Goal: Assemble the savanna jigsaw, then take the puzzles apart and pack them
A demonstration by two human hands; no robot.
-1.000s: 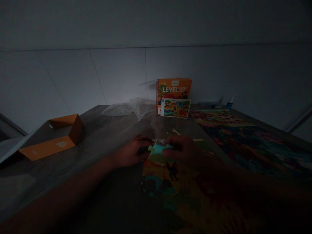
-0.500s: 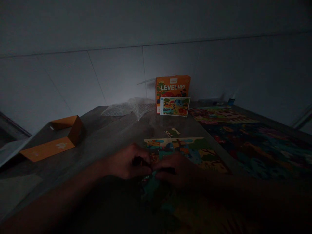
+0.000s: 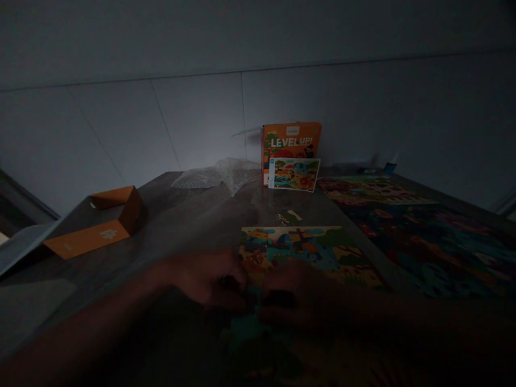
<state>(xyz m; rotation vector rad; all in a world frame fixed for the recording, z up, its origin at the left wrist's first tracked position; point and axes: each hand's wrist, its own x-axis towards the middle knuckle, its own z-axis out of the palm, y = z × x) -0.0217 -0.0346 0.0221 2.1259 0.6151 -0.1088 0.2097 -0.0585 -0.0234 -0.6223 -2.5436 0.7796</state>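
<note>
A partly assembled jigsaw puzzle (image 3: 322, 258) with colourful animal pictures lies in front of me, its near part dim. At its left edge my left hand (image 3: 213, 279) is closed, thumb and fingers pinched at a puzzle piece. My right hand (image 3: 292, 293) is just to the right, over the puzzle, also closed in a pinch on a piece at the same spot. Teal puzzle area (image 3: 245, 322) shows between and below the hands. Darkness and blur hide the fingertips and the exact outline of the pieces. A few loose puzzle pieces (image 3: 289, 216) lie beyond the top edge.
An orange "LEVEL UP!" box (image 3: 292, 134) stands at the back with a picture card (image 3: 295, 174) leaning on it. Bubble wrap (image 3: 221, 174) lies beside it. An orange box sleeve (image 3: 88, 241) sits at left. Other assembled puzzles (image 3: 419, 242) cover the right side.
My hands have moved slightly down and a little apart, still pinched. The whole view has shifted slightly, so the background sits farther right.
</note>
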